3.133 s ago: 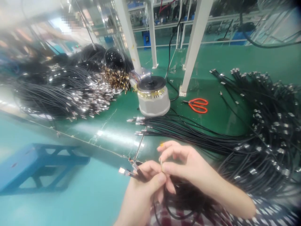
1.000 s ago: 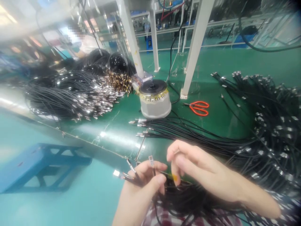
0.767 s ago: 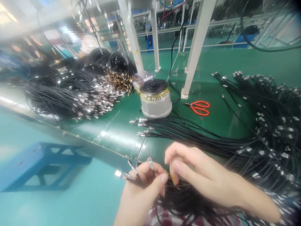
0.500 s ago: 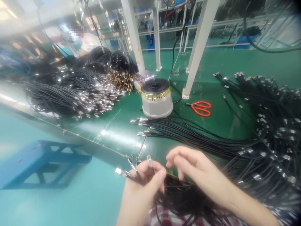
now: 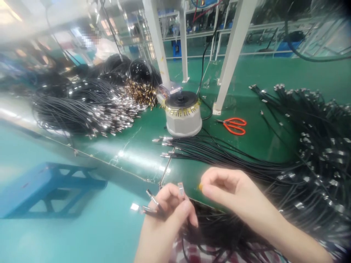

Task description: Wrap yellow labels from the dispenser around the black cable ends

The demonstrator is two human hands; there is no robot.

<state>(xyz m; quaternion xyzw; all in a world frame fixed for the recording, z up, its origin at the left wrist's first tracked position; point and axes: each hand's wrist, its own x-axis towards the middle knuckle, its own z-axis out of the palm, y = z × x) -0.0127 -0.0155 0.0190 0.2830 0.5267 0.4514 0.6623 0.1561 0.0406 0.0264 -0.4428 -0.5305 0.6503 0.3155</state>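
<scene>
Cables (image 5: 152,199) | left hand (image 5: 168,215) clasping them | right hand (image 5: 233,187) curled, grip on yellow scrap (image 5: 200,186) unclear

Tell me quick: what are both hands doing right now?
Left hand: closed, holding slim black cables with silver metal plugs.
Right hand: curled, touching a small yellow piece; whether gripped or stuck on, cannot tell.

A factory workshop: heaps of black cables (image 5: 64,111) lie on a green worktop (image 5: 257,69) near orange-handled scissors (image 5: 226,124), with metal racks (image 5: 201,34) beyond.

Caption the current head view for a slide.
Left hand holds black cables with metal plugs; yellow bit touches right hand.
</scene>
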